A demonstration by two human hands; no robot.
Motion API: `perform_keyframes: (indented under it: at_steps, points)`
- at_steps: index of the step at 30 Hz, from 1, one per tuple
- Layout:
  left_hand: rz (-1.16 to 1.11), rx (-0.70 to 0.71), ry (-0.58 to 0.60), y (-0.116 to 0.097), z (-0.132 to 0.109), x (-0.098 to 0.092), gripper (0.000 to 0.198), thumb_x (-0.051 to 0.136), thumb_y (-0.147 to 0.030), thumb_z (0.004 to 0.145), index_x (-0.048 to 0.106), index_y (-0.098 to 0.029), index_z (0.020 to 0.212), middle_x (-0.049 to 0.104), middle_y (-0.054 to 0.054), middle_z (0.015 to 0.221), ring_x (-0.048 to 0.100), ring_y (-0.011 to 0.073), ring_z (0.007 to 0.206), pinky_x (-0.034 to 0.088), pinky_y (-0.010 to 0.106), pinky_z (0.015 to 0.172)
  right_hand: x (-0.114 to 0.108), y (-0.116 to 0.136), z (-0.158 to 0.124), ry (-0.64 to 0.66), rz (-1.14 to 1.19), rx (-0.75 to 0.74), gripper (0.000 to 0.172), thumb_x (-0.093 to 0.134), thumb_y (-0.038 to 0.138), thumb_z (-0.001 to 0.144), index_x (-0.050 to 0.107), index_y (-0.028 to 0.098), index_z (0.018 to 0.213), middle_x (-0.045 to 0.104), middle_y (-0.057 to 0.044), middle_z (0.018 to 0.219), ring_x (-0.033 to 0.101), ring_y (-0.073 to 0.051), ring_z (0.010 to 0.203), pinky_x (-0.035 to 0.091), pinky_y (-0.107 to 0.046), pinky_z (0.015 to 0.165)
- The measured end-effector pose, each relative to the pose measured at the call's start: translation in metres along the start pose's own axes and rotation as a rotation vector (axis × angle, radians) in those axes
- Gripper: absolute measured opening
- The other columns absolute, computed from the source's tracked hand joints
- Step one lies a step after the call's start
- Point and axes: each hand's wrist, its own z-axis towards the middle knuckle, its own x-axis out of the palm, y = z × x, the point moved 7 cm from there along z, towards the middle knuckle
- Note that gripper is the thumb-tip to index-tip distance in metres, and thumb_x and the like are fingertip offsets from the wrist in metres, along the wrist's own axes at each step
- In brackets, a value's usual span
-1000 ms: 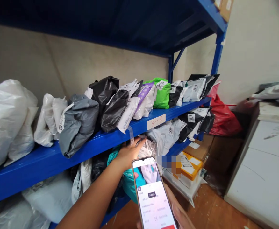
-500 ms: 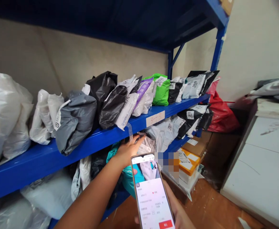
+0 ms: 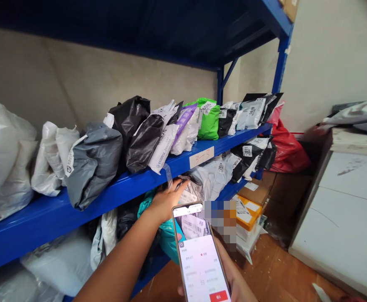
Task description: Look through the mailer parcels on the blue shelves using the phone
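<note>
My right hand (image 3: 229,268) is wrapped around a phone (image 3: 202,260), held upright below the shelf label. Its screen shows a camera picture of a barcode label, with lines of text and a red button beneath. My left hand (image 3: 167,199) reaches under the middle shelf's edge. Its fingers grip the upper part of a grey plastic parcel bag (image 3: 193,186) with a white barcode label. The phone hides the lower part of that bag. Beneath my left wrist lies a teal plastic parcel (image 3: 169,239), partly covered by the phone.
A blue metal shelf (image 3: 108,191) carries several bagged parcels, including a green one (image 3: 209,121) and a dark grey one (image 3: 95,163). More bags (image 3: 215,172) fill the level below. At right stand a yellow box (image 3: 246,213), a red bag (image 3: 285,147) and a white cabinet (image 3: 337,201).
The phone's camera picture now shows the barcode label more fully, and the text on its screen differs. The shelf has shifted slightly left in view. Both hands keep nearly the same place.
</note>
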Motion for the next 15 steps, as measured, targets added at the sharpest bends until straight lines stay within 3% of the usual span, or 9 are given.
perform_keyframes:
  at_steps: [6,11,15]
  points:
    - [0.01,0.013,-0.036,0.0,0.0,0.0,0.072,0.053,-0.039,0.083,0.019,-0.031,0.146,0.023,0.0,0.154,0.041,0.0304,0.13,0.039,0.042,0.105,0.02,0.027,-0.007,0.013,0.101,-0.063,0.096,0.089,0.028,0.049,0.036,0.032,0.129,0.061,-0.006,0.116,0.069,-0.028,0.093,0.056,-0.05,0.08]
    - [-0.033,-0.025,0.053,-0.003,-0.001,-0.003,0.074,0.052,-0.035,0.082,0.017,-0.031,0.147,0.018,-0.001,0.155,0.04,0.0295,0.13,0.041,0.041,0.102,0.03,0.035,-0.009,-0.044,0.148,-0.059,0.096,0.089,0.025,0.048,0.038,0.032,0.129,0.063,-0.007,0.115,0.07,-0.027,0.087,0.058,-0.043,0.075]
    - [-0.066,-0.026,0.06,-0.004,-0.002,-0.005,0.074,0.051,-0.041,0.083,0.017,-0.03,0.147,0.017,-0.001,0.155,0.04,0.0307,0.13,0.042,0.042,0.1,0.04,0.045,-0.011,0.067,0.21,-0.085,0.093,0.09,0.03,0.046,0.044,0.033,0.127,0.068,-0.006,0.112,0.071,-0.029,0.09,0.057,-0.041,0.074]
